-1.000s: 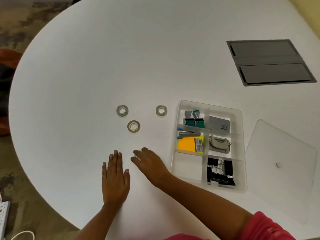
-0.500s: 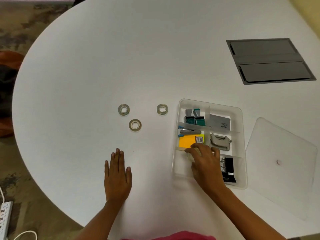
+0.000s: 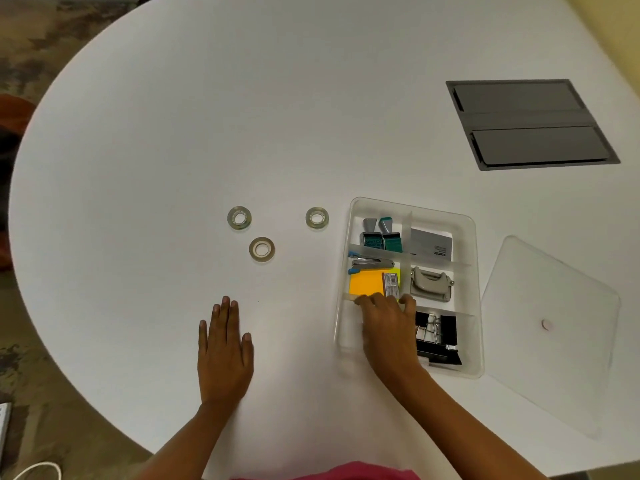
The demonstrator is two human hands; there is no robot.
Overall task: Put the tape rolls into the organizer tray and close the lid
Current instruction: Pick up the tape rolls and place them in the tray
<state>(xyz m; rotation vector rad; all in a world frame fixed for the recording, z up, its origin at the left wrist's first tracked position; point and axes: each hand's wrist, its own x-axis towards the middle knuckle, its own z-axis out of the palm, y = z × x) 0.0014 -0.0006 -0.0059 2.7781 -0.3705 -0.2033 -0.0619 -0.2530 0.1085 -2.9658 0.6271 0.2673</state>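
three clear tape rolls (image 3: 261,249) lie flat left of the clear tray (image 3: 476,289); its lid (image 3: 554,289) lies right. left hand (image 3: 224,351) flat, open; right hand (image 3: 389,327) open, empty, in tray's near-left compartment.

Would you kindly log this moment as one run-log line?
stage: pre-pick | tape rolls: three on table, none in organizer tray | lid: off, right of tray | left hand: flat on table | right hand: over tray's near-left compartment
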